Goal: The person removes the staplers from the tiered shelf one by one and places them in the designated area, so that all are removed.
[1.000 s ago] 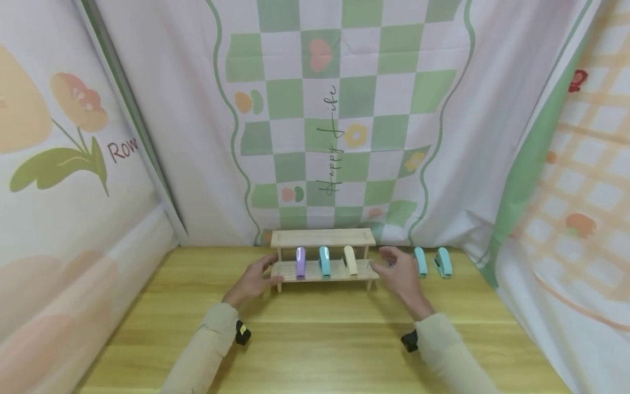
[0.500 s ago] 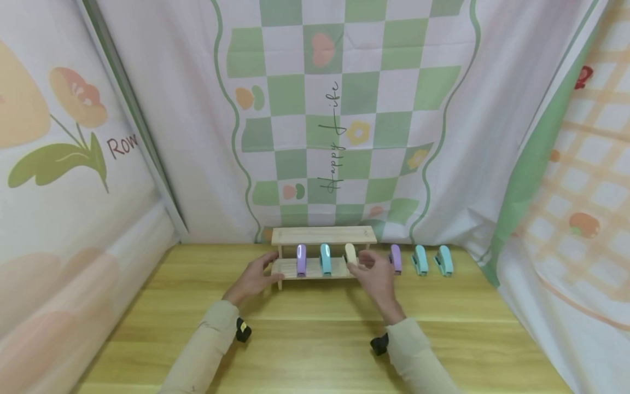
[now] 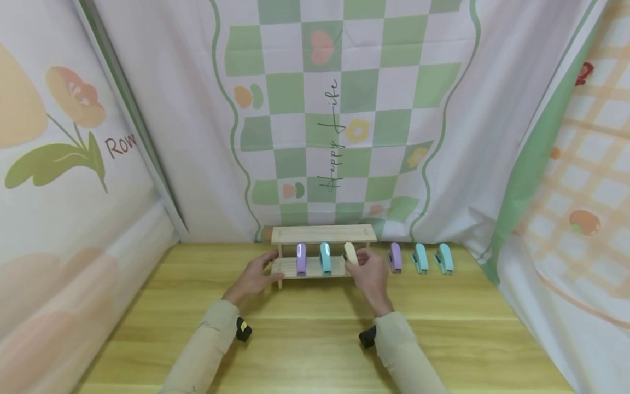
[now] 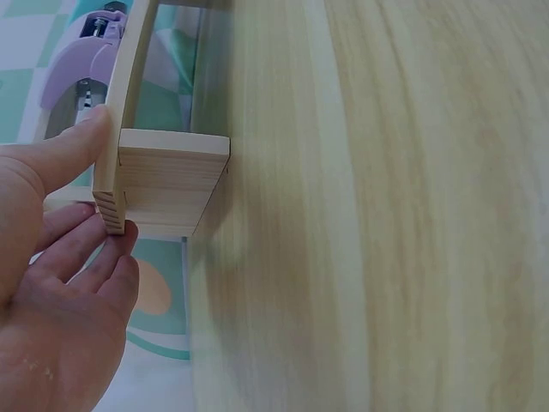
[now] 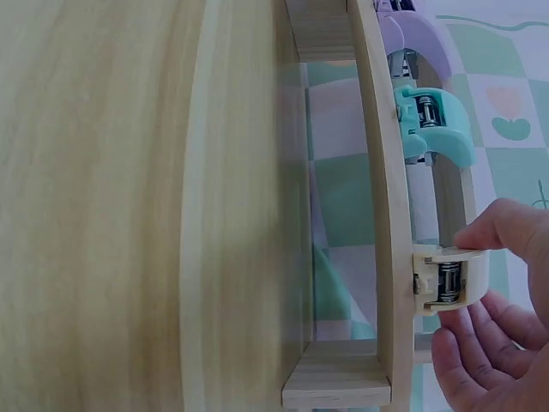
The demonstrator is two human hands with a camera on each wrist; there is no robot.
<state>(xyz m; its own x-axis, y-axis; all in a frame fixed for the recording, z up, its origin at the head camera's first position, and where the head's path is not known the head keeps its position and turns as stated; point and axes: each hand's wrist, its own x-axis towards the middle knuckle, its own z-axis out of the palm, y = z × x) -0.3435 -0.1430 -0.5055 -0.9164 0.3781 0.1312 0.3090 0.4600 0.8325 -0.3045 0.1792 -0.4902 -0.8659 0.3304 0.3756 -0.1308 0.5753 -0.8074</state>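
Note:
A small two-tier wooden rack stands near the back of the table. On its lower shelf a purple stapler, a blue stapler and a cream stapler stand side by side. My left hand grips the shelf's left end; in the left wrist view the thumb lies on its front edge and the fingers curl behind. With thumb and fingers, my right hand pinches the cream stapler from both sides. The right wrist view shows this stapler end-on at the shelf edge, its spring visible.
Right of the rack, another purple stapler and two teal staplers stand in a row on the wooden table. The rack's upper shelf rises just behind the lower one. A patterned curtain hangs along the back.
My right hand has moved left from beside the rack's right end to the cream stapler and closed around it. The left hand stays at the shelf's left end.

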